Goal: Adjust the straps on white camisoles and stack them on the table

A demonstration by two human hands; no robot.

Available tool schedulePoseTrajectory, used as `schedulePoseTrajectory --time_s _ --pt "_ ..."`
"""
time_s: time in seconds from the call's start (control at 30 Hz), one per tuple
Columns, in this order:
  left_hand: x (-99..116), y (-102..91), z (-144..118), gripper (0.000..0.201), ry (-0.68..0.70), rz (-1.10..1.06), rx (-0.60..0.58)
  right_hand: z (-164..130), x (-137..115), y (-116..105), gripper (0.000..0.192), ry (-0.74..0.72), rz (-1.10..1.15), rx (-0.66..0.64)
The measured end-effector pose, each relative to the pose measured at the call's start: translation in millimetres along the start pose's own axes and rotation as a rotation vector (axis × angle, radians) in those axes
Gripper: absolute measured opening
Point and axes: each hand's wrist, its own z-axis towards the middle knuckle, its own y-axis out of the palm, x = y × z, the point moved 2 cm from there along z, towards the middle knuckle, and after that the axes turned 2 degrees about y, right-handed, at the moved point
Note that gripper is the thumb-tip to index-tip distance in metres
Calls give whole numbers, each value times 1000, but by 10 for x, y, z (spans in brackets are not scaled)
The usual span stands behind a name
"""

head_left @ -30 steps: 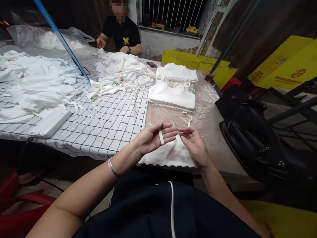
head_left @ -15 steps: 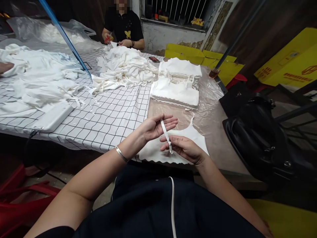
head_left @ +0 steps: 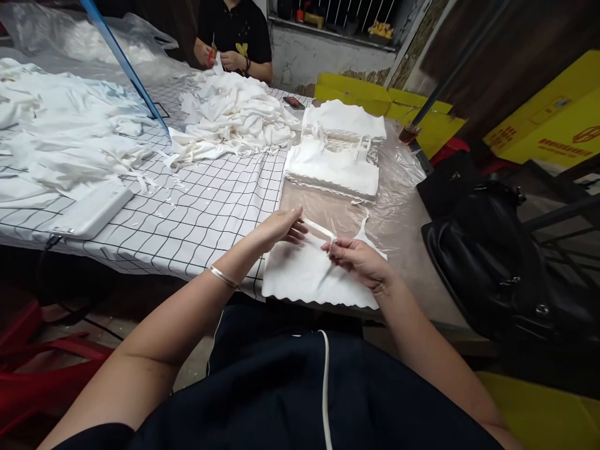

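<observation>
Since the earlier frame the left hand [head_left: 281,226] has dropped from an open palm; its fingers now pinch one end of the white strap [head_left: 319,229], and the right hand [head_left: 359,262] fingers pinch the other, stretching it over the white garment [head_left: 300,278] at the counter's [head_left: 309,209] near edge. Farther off sits a folded stack [head_left: 335,165].

A black bag [head_left: 492,250] sits beside stacked white tops [head_left: 332,169].
</observation>
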Motion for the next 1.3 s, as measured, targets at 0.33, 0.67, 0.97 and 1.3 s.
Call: schedulePoseTrajectory --time_s 0.33,0.67,0.97,1.3 --pt "-261 200 -184 29 269 1146 23 320 -120 -249 32 -137 120 239" --pt "-280 86 -242 22 166 866 -18 406 65 52 32 -297 -224 58" --pt "-311 37 -277 18 174 814 9 465 165 133 28 -319 -332 -16" --pt "-351 31 -240 15 219 805 27 431 160 191 28 -349 -371 -4"
